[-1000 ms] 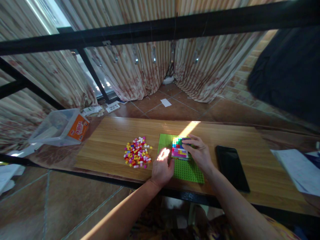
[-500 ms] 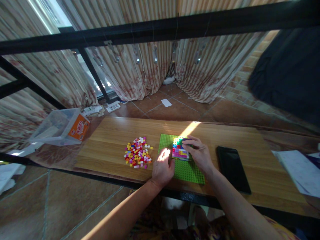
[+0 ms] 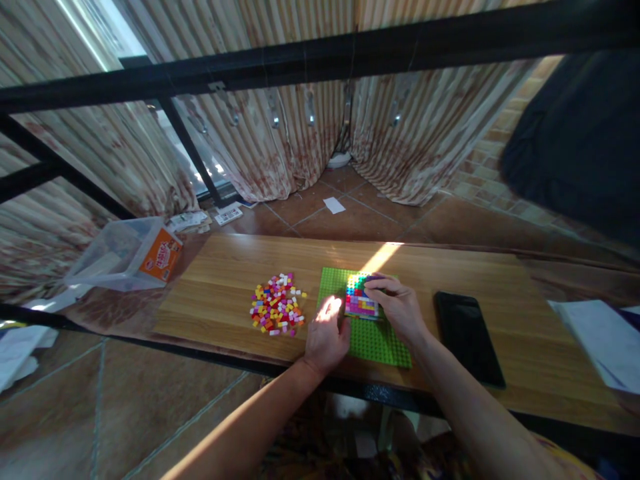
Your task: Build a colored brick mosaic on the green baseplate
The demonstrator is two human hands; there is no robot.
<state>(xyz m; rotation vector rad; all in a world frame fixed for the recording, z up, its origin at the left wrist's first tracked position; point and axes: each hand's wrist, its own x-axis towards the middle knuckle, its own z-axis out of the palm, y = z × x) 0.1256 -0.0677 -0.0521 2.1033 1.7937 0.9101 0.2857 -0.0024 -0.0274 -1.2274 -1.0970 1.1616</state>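
On the wood-topped counter (image 3: 225, 260), near its front edge, we note a studded green baseplate (image 3: 380, 347) set a little askew. Toward its far half sits a patch of multicoloured bricks (image 3: 361, 303): white, blue and green at the far side, red midway, pink and purple nearest us.

Left hand (image 3: 326, 341): half curled over the baseplate's left side, thumb and fingers close by the patch's left edge, fingertips bleached by sun. Whether it grips anything, we cannot tell. Right hand (image 3: 397, 303): over the patch's far right part, thumb and forefinger nearly closed together, fingertips down at the bricks. We cannot make out whether a brick is pinched there.

Left of the baseplate we record a loose heap of small bricks (image 3: 277, 307), mostly yellow, pink, white, red and orange. Right of the right hand lies a black tablet-like device (image 3: 470, 339), flat. Beyond the counter's left end we see a clear plastic box (image 3: 113, 257) with an orange label (image 3: 163, 255).
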